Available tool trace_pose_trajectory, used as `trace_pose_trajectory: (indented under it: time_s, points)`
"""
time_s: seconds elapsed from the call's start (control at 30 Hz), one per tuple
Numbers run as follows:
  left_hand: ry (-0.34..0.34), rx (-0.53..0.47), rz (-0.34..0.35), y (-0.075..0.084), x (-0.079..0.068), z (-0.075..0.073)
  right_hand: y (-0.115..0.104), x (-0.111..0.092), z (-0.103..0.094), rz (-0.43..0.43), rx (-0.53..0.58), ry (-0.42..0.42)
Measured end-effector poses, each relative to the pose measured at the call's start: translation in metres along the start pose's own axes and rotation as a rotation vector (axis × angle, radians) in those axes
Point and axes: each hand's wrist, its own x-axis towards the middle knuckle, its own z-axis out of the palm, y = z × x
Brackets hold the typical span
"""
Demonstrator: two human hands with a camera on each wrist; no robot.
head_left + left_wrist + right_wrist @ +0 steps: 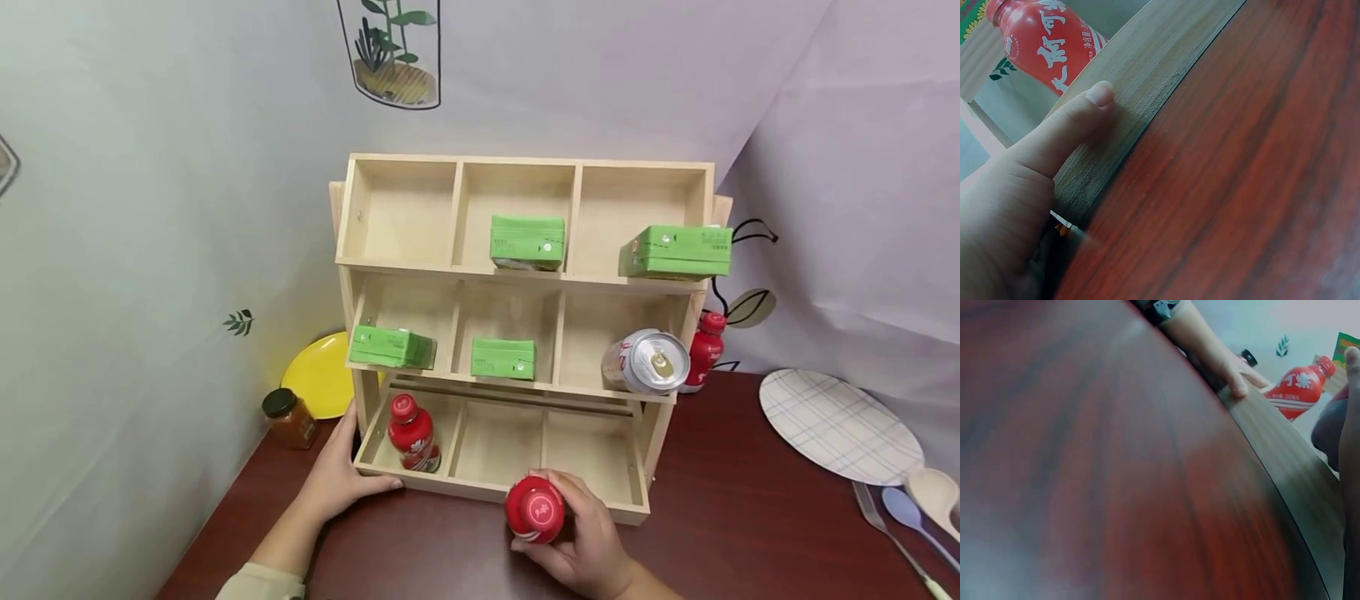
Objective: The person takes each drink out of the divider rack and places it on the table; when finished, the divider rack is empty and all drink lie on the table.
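My right hand point(581, 533) grips a red bottle point(535, 510) in front of the bottom tier of a three-tier wooden rack point(480, 483), its red cap facing up. My left hand point(341, 467) holds the rack's lower left corner, the thumb point(1075, 122) lying along the front board and the fingers along the side. Another red bottle point(412, 433) with white lettering stands in the bottom left compartment, close to that thumb. In the right wrist view, the held bottle is mostly hidden behind the right hand.
Green cartons point(527, 242) sit on the upper two tiers, with a silver can point(656, 362) at the middle tier's right. Behind the rack are a yellow plate point(318, 375), a brown jar point(291, 419) and a red bottle point(705, 350). A checked plate point(840, 425), fork and spoons lie right.
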Motion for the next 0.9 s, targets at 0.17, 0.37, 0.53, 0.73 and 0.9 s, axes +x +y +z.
trace_pose_trajectory:
  time_s: [0.17,0.37,0.53,0.73,0.9]
  points:
    - [0.001,-0.020,0.019,-0.009,0.003,0.003,-0.006,-0.001,-0.007,-0.096,0.084,-0.007]
    - [0.004,-0.025,0.014,-0.039,0.012,0.009,-0.013,-0.006,-0.018,-0.007,0.115,-0.019]
    - [-0.004,-0.034,0.022,-0.046,0.015,0.009,-0.021,-0.007,-0.029,0.071,0.135,-0.050]
    - [-0.010,-0.062,0.039,-0.023,0.011,0.005,-0.028,-0.005,-0.036,0.130,0.161,-0.067]
    - [-0.020,-0.072,0.030,-0.005,0.009,0.000,-0.029,-0.003,-0.038,0.190,0.159,-0.083]
